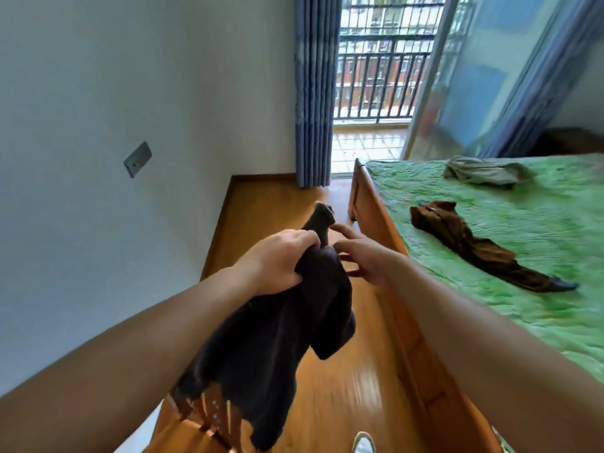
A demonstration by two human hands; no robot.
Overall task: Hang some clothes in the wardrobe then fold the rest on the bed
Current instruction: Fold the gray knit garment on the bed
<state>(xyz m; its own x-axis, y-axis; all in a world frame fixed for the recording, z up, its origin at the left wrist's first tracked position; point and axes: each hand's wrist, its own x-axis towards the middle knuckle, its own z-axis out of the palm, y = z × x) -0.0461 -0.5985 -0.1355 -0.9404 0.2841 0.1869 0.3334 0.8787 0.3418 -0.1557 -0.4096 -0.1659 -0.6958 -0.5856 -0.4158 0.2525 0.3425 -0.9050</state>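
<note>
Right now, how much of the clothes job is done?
Nothing looks finished yet. The left hand grips a dark garment, the right hand open beside it. A brown garment and a grey garment lie unfolded on the bed. No wardrobe shows.

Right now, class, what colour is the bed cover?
The bed cover is bright green, clearest in the head view.

My left hand (277, 260) gripped a dark garment (261, 354) over the wooden floor (258, 207). My right hand (364, 261) hovered beside it, fingers spread.
</note>
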